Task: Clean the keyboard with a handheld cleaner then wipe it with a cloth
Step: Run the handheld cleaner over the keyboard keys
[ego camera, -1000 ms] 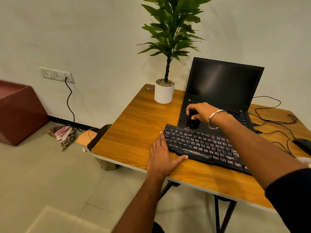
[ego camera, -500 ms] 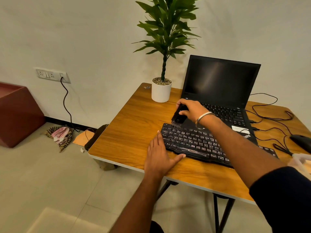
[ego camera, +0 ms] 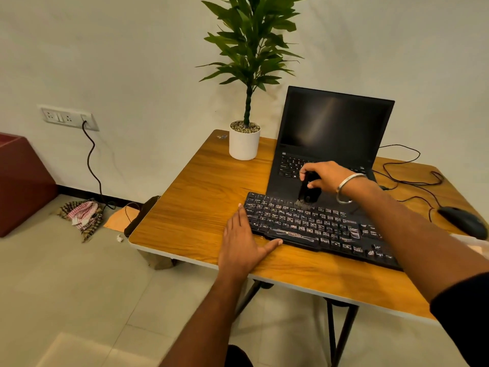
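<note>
A person's right hand (ego camera: pixel 326 176) grips a small black handheld cleaner (ego camera: pixel 308 190), its brush end down on the top rows of a black keyboard (ego camera: pixel 317 229) lying at the near edge of a wooden table (ego camera: pixel 195 207). The left hand (ego camera: pixel 242 246) lies flat with straight fingers against the keyboard's left end, thumb along its front edge, steadying it and holding nothing. Behind the keyboard stands an open laptop (ego camera: pixel 333 133); to the laptop's left, a potted plant (ego camera: pixel 244 140). Right of the keyboard sits a mouse (ego camera: pixel 461 221). The brushing stage appears under way; the wipe remains, and no cloth shows on the table, only a checked rag (ego camera: pixel 82 215) on the floor.
</note>
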